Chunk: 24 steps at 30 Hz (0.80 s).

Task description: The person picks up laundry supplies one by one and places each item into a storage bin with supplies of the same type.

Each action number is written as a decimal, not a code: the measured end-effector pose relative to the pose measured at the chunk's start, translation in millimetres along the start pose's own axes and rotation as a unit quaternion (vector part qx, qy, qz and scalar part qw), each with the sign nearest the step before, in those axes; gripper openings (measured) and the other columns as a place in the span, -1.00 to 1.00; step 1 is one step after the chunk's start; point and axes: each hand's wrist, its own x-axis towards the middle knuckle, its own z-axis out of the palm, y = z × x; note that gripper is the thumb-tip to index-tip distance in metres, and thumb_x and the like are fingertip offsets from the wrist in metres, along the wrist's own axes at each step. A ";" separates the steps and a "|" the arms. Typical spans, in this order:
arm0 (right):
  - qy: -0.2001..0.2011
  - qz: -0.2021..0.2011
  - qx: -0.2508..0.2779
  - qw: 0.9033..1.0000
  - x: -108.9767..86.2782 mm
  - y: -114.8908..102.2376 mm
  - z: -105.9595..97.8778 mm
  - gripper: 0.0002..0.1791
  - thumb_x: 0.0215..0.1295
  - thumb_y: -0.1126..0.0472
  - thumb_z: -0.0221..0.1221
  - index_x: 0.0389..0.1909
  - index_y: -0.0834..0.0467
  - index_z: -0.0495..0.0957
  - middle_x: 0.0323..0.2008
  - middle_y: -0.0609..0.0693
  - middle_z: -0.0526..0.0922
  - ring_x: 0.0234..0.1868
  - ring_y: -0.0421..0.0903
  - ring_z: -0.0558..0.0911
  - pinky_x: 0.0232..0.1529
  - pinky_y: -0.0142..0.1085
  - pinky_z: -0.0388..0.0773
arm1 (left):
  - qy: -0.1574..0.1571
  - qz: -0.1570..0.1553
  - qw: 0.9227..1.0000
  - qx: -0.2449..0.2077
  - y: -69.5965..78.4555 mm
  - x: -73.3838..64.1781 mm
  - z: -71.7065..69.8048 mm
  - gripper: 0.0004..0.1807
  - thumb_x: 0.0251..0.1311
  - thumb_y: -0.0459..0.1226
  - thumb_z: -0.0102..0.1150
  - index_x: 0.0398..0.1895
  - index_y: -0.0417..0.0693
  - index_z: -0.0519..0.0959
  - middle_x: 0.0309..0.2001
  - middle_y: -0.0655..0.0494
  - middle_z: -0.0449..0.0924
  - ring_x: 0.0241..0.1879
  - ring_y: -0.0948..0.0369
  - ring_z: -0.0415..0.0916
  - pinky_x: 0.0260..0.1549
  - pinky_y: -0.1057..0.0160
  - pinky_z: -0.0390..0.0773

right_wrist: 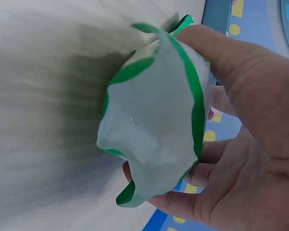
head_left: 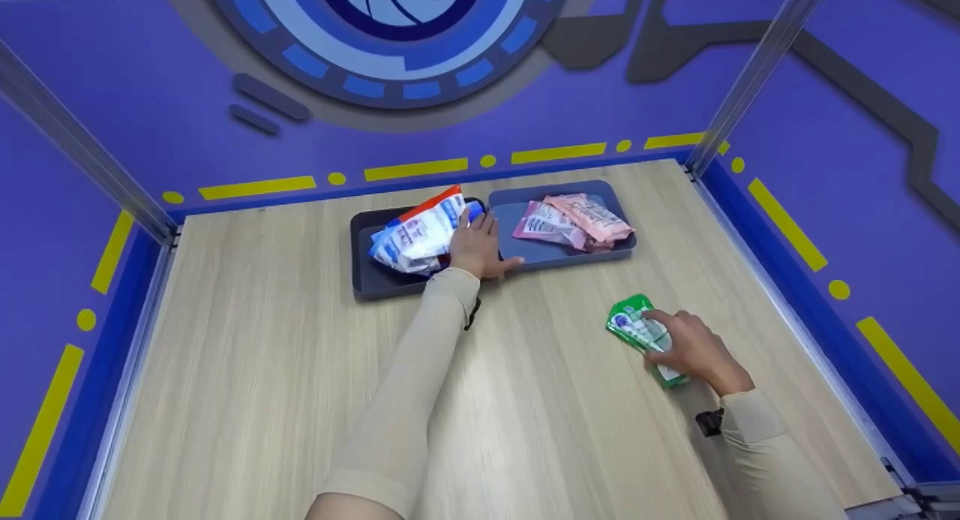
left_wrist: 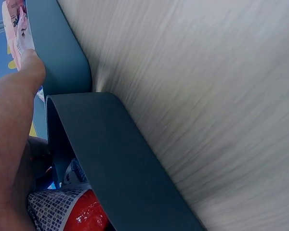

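My right hand grips a green-and-white plastic packet between thumb and fingers, low over the wooden table at the right. Its crimped end faces the right wrist camera. My left hand lies over the right end of the black tray, fingers extended against the blue-and-white packets heaped there. The left thumb sticks out straight towards the grey-blue tray alongside. What the left fingertips touch is partly hidden.
Pink packets lie in the right half of the grey-blue tray. Both trays stand side by side near the back of the wooden table. Purple panels wall in the back and sides, with metal posts at the corners.
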 end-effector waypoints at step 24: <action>0.062 -0.025 -0.021 0.998 10.7 -6.2 -24.3 -0.27 0.21 0.14 0.43 0.40 0.15 0.46 0.07 0.39 0.57 0.07 0.33 0.55 -0.15 0.42 0.56 | -0.001 0.000 1.000 -0.004 -0.2 1.8 0.6 0.19 0.25 0.58 -0.42 0.68 -0.07 -0.07 0.67 0.05 -0.13 0.64 0.11 -0.19 0.55 -0.07 -0.46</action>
